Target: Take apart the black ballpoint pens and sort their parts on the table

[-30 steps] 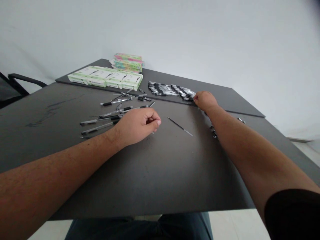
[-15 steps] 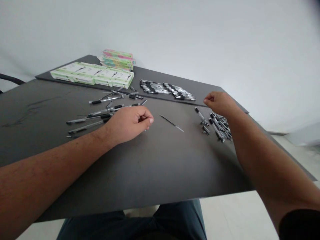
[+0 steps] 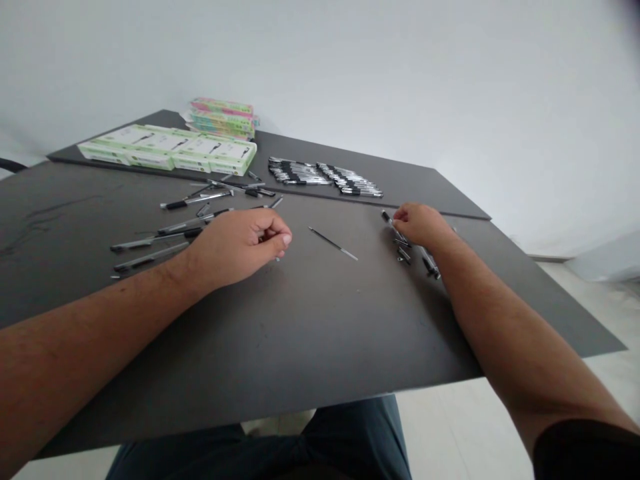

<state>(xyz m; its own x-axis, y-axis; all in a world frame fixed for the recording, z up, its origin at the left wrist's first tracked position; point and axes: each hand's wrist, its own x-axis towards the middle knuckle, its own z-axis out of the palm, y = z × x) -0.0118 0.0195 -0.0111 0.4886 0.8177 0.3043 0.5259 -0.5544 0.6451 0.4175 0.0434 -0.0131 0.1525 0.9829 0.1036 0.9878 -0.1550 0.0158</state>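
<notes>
My left hand (image 3: 237,243) rests on the dark tabletop as a curled fist, next to loose black-and-silver ballpoint pens (image 3: 150,257). A small pale tip shows under its fingers. A thin black pen refill (image 3: 333,243) lies alone between my hands. My right hand (image 3: 420,225) sits low over a small heap of pens (image 3: 430,262), its fingers curled beside one pen (image 3: 389,218). The hand and forearm hide most of the heap. I cannot tell whether that hand grips anything.
Neat rows of pens (image 3: 325,175) lie on a raised dark board (image 3: 400,190) at the back. White-and-green boxes (image 3: 167,152) and a stack of colourful packs (image 3: 223,119) stand behind the loose pens. The table's front edge (image 3: 260,417) lies above my jeans-clad knees (image 3: 250,447).
My right hand has moved down and left from beside the heap to over it, now covering most of the pens. My left hand has stayed put, and the whole view has shifted slightly.
</notes>
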